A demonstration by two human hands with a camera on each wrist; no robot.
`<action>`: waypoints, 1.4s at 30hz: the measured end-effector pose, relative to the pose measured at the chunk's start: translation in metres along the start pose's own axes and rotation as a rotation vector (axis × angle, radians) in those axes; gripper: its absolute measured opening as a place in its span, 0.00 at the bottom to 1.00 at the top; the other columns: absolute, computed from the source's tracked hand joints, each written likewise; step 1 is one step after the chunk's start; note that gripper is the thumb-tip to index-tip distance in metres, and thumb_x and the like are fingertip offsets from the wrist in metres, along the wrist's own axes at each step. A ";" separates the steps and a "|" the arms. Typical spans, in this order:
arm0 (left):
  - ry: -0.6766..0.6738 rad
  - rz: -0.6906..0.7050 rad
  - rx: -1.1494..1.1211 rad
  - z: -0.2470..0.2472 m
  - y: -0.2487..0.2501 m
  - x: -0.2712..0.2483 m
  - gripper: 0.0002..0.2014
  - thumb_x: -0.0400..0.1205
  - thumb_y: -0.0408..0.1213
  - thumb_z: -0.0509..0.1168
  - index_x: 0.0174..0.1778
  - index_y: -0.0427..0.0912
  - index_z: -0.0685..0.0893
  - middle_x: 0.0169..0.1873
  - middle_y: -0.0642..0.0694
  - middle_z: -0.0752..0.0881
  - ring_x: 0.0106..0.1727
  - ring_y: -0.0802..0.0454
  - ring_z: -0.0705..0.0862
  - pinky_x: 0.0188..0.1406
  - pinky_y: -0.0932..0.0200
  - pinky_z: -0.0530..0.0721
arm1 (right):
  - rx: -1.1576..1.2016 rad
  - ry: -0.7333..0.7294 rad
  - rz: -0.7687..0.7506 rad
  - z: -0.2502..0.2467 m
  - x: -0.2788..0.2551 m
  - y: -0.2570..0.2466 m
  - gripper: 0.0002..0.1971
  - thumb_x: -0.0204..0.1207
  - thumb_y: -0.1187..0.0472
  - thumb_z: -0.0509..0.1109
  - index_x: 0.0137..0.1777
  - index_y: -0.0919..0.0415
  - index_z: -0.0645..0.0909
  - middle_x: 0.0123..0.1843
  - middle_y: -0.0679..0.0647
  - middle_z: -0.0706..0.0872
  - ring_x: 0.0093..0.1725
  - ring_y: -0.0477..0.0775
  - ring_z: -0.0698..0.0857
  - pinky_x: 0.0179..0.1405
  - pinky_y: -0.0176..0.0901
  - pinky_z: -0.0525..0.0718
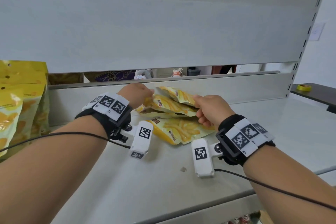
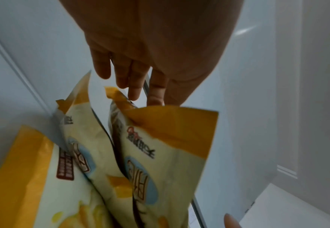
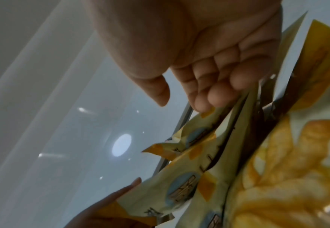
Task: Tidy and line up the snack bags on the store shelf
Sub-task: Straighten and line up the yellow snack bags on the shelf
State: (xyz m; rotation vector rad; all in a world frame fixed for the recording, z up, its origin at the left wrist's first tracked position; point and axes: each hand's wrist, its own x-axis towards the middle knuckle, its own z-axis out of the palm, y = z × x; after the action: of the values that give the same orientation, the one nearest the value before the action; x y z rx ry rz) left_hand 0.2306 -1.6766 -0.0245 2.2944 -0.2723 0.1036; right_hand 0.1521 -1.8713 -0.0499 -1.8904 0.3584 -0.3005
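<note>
Three yellow snack bags printed with fries lie in a loose pile at the back of the grey shelf (image 1: pixel 163 178). One bag (image 1: pixel 181 131) (image 2: pixel 33 177) lies flat on the shelf. Two more (image 1: pixel 169 104) (image 1: pixel 180 95) are lifted above it between my hands. My left hand (image 1: pixel 143 94) (image 2: pixel 144 92) is at their left ends, thumb and index pinching the orange top edge of the nearest bag (image 2: pixel 170 146). My right hand (image 1: pixel 205 109) (image 3: pixel 209 92) has its fingers curled onto the bags' other ends (image 3: pixel 199 177), with the thumb held apart.
Taller yellow bags (image 1: pixel 18 105) stand upright at the far left of the shelf. A low back rail (image 1: pixel 200 85) and a grey back panel (image 1: pixel 163 23) close the rear. A yellow tape roll (image 1: pixel 304 87) sits on a dark surface at the right.
</note>
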 end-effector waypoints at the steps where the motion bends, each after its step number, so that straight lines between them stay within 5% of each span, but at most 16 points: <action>1: 0.009 0.009 0.041 0.000 0.001 0.004 0.12 0.83 0.49 0.64 0.48 0.44 0.83 0.50 0.42 0.86 0.59 0.40 0.83 0.50 0.54 0.76 | 0.021 0.020 0.002 -0.001 0.003 0.000 0.16 0.81 0.50 0.62 0.47 0.65 0.78 0.30 0.57 0.81 0.24 0.53 0.77 0.25 0.41 0.77; 4: -0.066 -0.013 0.108 0.001 0.001 0.013 0.21 0.79 0.53 0.67 0.65 0.49 0.78 0.64 0.44 0.82 0.63 0.46 0.81 0.63 0.53 0.76 | 0.129 -0.024 0.096 -0.003 0.007 0.003 0.11 0.80 0.54 0.64 0.43 0.62 0.74 0.34 0.59 0.83 0.26 0.53 0.80 0.26 0.41 0.80; 7: -0.174 -0.036 0.179 0.004 0.002 0.019 0.33 0.78 0.53 0.69 0.79 0.53 0.66 0.71 0.43 0.78 0.64 0.47 0.79 0.67 0.55 0.71 | 0.146 -0.055 0.137 -0.003 0.011 0.009 0.14 0.80 0.54 0.63 0.59 0.64 0.72 0.35 0.61 0.84 0.25 0.52 0.80 0.25 0.40 0.81; 10: -0.252 -0.062 0.221 0.008 0.001 0.025 0.37 0.77 0.52 0.70 0.81 0.54 0.62 0.70 0.39 0.78 0.68 0.43 0.77 0.75 0.47 0.68 | 0.159 -0.038 0.161 -0.005 0.018 0.011 0.16 0.81 0.54 0.62 0.65 0.60 0.70 0.34 0.60 0.83 0.22 0.51 0.77 0.22 0.37 0.77; 16: -0.348 -0.107 0.309 0.006 0.005 0.030 0.46 0.70 0.57 0.74 0.82 0.56 0.59 0.78 0.47 0.69 0.76 0.43 0.70 0.74 0.50 0.66 | 0.155 -0.011 0.232 -0.004 0.028 0.007 0.10 0.81 0.52 0.63 0.48 0.59 0.73 0.34 0.58 0.84 0.22 0.49 0.75 0.16 0.33 0.74; 22: -0.323 -0.039 0.078 0.010 0.003 0.022 0.63 0.42 0.64 0.78 0.78 0.57 0.66 0.74 0.43 0.73 0.73 0.40 0.73 0.76 0.42 0.68 | 0.393 0.125 0.134 -0.007 0.031 0.008 0.06 0.80 0.68 0.65 0.41 0.62 0.78 0.40 0.56 0.83 0.38 0.53 0.87 0.34 0.43 0.85; 24: -0.275 -0.025 -0.021 0.010 -0.002 0.019 0.58 0.44 0.68 0.79 0.73 0.55 0.73 0.67 0.43 0.79 0.67 0.40 0.79 0.73 0.41 0.72 | 0.419 0.187 0.044 -0.010 0.031 0.010 0.11 0.78 0.71 0.66 0.37 0.57 0.80 0.40 0.54 0.83 0.38 0.52 0.85 0.37 0.44 0.87; 25: -0.235 -0.017 -0.071 0.009 -0.004 0.017 0.47 0.53 0.69 0.77 0.67 0.53 0.79 0.63 0.42 0.82 0.62 0.39 0.83 0.70 0.40 0.76 | 0.434 0.208 0.000 -0.011 0.030 0.009 0.12 0.77 0.72 0.66 0.36 0.55 0.80 0.42 0.53 0.83 0.40 0.51 0.84 0.37 0.44 0.87; 28: -0.076 0.015 -0.212 0.001 -0.007 0.012 0.12 0.79 0.48 0.69 0.48 0.43 0.87 0.52 0.36 0.88 0.47 0.35 0.87 0.57 0.39 0.84 | 0.512 0.237 -0.130 -0.014 0.024 0.001 0.15 0.74 0.75 0.65 0.36 0.53 0.81 0.47 0.52 0.82 0.40 0.51 0.81 0.30 0.39 0.83; 34: 0.006 -0.042 -0.381 -0.028 -0.019 -0.015 0.05 0.80 0.32 0.68 0.48 0.35 0.87 0.51 0.27 0.87 0.49 0.31 0.84 0.59 0.31 0.82 | 0.482 0.183 -0.378 -0.002 0.015 -0.031 0.17 0.75 0.73 0.64 0.36 0.48 0.81 0.59 0.52 0.84 0.41 0.49 0.83 0.34 0.41 0.83; 37: 0.132 -0.072 -0.515 -0.049 -0.033 -0.029 0.01 0.81 0.30 0.67 0.45 0.37 0.82 0.43 0.29 0.87 0.34 0.40 0.86 0.36 0.47 0.89 | 0.458 0.133 -0.442 0.014 0.013 -0.046 0.17 0.75 0.72 0.65 0.36 0.48 0.81 0.60 0.56 0.85 0.41 0.50 0.83 0.37 0.45 0.85; 39: 0.268 -0.110 -0.618 -0.061 -0.048 -0.036 0.06 0.81 0.31 0.66 0.40 0.40 0.77 0.33 0.38 0.85 0.21 0.51 0.85 0.16 0.60 0.83 | 0.456 0.112 -0.463 0.027 0.012 -0.055 0.16 0.75 0.72 0.65 0.36 0.48 0.81 0.59 0.56 0.86 0.42 0.52 0.83 0.44 0.54 0.88; 42: 0.404 -0.158 -0.753 -0.071 -0.071 -0.046 0.11 0.82 0.30 0.66 0.34 0.42 0.75 0.27 0.43 0.85 0.19 0.52 0.84 0.17 0.59 0.84 | 0.422 0.070 -0.493 0.050 0.012 -0.068 0.17 0.75 0.73 0.65 0.37 0.48 0.80 0.50 0.53 0.87 0.46 0.57 0.85 0.54 0.66 0.85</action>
State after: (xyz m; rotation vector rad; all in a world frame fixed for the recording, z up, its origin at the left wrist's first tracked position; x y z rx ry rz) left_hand 0.2030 -1.5701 -0.0352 1.4964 0.0785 0.3196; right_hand 0.1885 -1.8104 -0.0022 -1.5291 -0.1296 -0.7140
